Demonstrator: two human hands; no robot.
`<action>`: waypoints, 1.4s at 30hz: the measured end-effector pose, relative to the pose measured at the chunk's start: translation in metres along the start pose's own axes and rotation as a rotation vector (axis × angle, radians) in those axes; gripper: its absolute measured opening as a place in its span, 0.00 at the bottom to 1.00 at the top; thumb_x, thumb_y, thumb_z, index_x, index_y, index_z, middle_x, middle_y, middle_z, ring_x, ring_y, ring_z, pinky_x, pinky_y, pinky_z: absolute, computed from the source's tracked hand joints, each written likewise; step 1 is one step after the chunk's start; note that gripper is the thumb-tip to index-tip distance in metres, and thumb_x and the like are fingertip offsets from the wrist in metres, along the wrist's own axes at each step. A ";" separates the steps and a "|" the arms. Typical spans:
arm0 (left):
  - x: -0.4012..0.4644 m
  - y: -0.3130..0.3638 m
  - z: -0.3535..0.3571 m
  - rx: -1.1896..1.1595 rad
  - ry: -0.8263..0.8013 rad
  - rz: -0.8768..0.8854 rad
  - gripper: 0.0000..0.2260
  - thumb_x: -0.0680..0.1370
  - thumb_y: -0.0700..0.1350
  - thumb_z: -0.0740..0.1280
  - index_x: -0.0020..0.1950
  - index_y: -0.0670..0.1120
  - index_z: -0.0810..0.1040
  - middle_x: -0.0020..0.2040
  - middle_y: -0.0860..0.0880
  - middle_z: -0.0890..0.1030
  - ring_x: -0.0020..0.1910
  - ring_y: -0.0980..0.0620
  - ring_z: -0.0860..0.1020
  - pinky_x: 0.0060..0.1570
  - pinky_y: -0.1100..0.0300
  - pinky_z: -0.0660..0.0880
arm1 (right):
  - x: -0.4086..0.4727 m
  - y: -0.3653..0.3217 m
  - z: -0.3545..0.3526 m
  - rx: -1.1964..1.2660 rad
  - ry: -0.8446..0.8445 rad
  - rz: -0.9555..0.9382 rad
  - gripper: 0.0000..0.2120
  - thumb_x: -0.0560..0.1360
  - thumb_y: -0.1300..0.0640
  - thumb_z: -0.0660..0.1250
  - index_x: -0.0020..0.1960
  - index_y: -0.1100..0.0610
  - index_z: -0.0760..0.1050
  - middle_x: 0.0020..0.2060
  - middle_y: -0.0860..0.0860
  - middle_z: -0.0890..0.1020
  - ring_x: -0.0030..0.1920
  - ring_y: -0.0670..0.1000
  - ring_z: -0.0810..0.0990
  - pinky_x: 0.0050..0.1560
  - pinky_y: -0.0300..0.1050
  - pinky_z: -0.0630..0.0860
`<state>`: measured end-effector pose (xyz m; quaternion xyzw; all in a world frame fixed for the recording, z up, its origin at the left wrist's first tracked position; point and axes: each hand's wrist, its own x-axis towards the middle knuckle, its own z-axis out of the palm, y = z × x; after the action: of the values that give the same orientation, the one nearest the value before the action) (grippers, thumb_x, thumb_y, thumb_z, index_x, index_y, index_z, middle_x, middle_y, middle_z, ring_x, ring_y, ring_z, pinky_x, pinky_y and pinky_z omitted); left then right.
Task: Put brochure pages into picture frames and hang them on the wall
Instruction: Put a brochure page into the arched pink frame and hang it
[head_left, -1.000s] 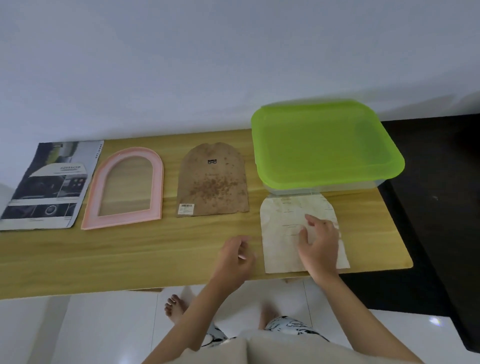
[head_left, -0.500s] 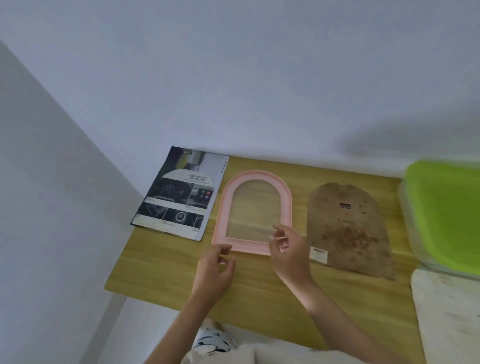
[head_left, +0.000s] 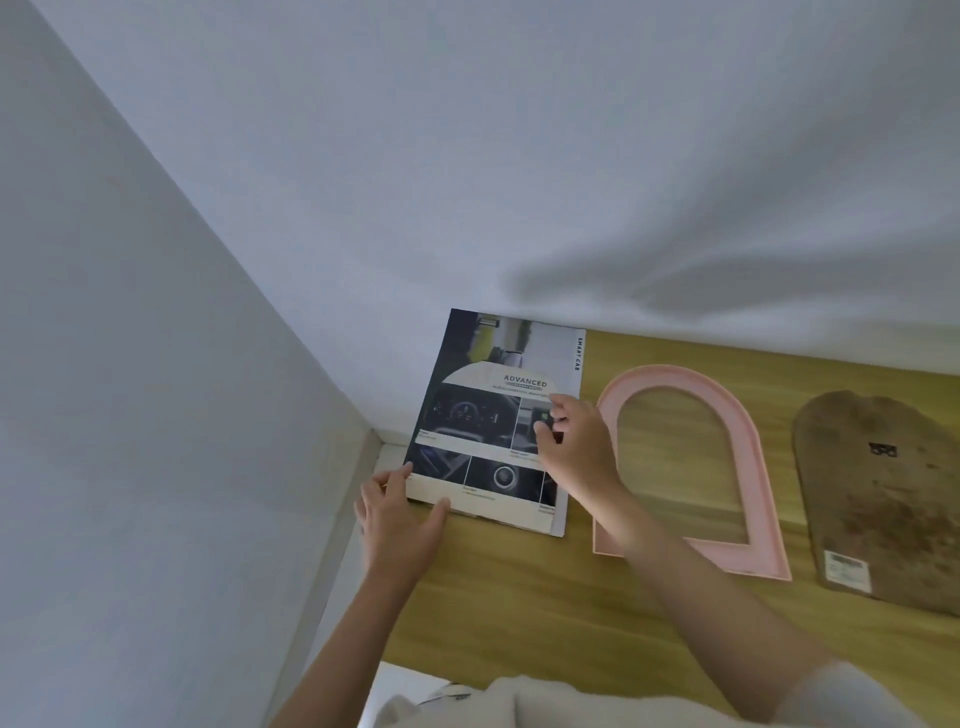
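A car brochure lies flat at the far left of the wooden table, its top against the wall. My left hand touches its near left corner, fingers straight along the left edge and thumb at the bottom edge. My right hand reaches over the brochure's right side, bent fingertips on the cover. To the right lies an empty pink arched picture frame, partly crossed by my right forearm. Its brown arched backing board lies further right.
A side wall meets the back wall just left of the brochure, with a narrow gap beside the table's left end. The table's near edge runs close to my body.
My view swung left, so the green-lidded box and the pale sheet left the picture. Both hands moved from the pale sheet, past the pink frame, onto the brochure.
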<state>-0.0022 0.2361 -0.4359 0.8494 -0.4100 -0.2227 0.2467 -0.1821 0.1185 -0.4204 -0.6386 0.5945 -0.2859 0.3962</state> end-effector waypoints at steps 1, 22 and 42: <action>0.004 -0.002 0.000 0.005 -0.010 -0.010 0.28 0.70 0.51 0.72 0.68 0.49 0.69 0.59 0.49 0.67 0.60 0.47 0.65 0.60 0.48 0.70 | 0.014 0.001 0.001 -0.086 -0.016 -0.011 0.21 0.76 0.57 0.65 0.68 0.58 0.68 0.59 0.53 0.73 0.56 0.50 0.75 0.55 0.40 0.73; 0.032 -0.017 -0.005 -0.128 -0.169 -0.044 0.29 0.64 0.46 0.76 0.63 0.49 0.72 0.56 0.52 0.71 0.55 0.52 0.71 0.58 0.52 0.73 | 0.098 -0.005 0.010 -0.567 -0.265 0.130 0.33 0.60 0.47 0.80 0.57 0.52 0.65 0.51 0.49 0.70 0.53 0.50 0.66 0.48 0.43 0.67; 0.002 0.044 -0.014 -0.449 -0.142 0.069 0.09 0.72 0.40 0.71 0.50 0.50 0.79 0.42 0.53 0.81 0.41 0.56 0.79 0.41 0.65 0.77 | 0.060 -0.001 -0.088 0.120 0.121 0.072 0.12 0.75 0.64 0.67 0.57 0.54 0.76 0.43 0.50 0.77 0.37 0.47 0.76 0.26 0.42 0.77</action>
<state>-0.0189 0.2143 -0.3993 0.7410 -0.3955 -0.3586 0.4073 -0.2475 0.0451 -0.3802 -0.5736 0.6216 -0.3445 0.4072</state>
